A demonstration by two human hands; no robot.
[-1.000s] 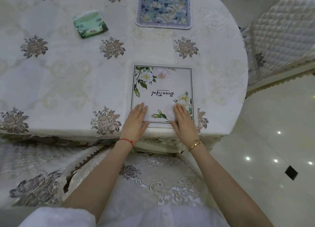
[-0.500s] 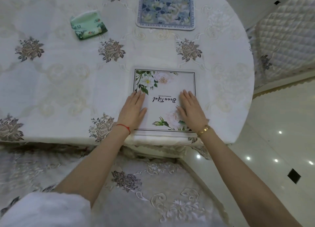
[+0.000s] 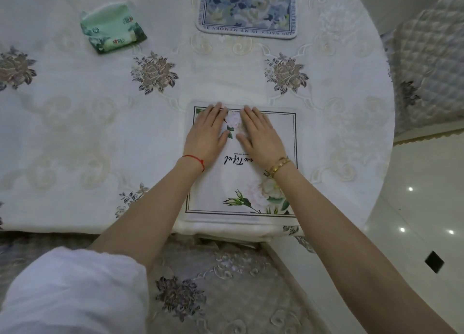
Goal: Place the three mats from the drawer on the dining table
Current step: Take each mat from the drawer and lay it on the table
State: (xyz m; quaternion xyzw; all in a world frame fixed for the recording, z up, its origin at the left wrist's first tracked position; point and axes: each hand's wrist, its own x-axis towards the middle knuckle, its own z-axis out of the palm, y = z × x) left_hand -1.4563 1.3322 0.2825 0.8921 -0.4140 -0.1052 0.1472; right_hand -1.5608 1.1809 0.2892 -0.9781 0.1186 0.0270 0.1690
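smoothing the white floral mat flat at the table's near edge

head view: both hands lie palm down on the white floral mat (image 3: 241, 183), fingers straight and together, gripping nothing. the left hand (image 3: 207, 135) covers the mat's far left corner, with its fingertips at the far border; the right hand (image 3: 259, 135) sits just beside it, nearer the middle. the mat rests on the dining table (image 3: 75, 132) close to the near rim, and its near edge seems to lie right along the rim, where the embroidered tablecloth (image 3: 155, 72) drops away. a blue floral mat (image 3: 247, 6) lies flat further across the table, well apart from the white one. only 2 mats show here; where the 3rd is cannot be told. a green tissue pack (image 3: 113, 31) sits to the far left, and a quilted chair (image 3: 426, 57) stands at the right.

judging by the flat palms, the step in hand is pressing and squaring the mat. to do it well, press evenly with whole palms rather than fingertips, so the cloth beneath does not bunch. the right half of the mat is uncovered, so sweeping the right hand outward toward that border would likely flatten any lift there. nudging the mat slightly away from the rim looks wise, since an overhanging edge could droop or slide off. lining it up with the blue floral mat would keep the setting tidy.
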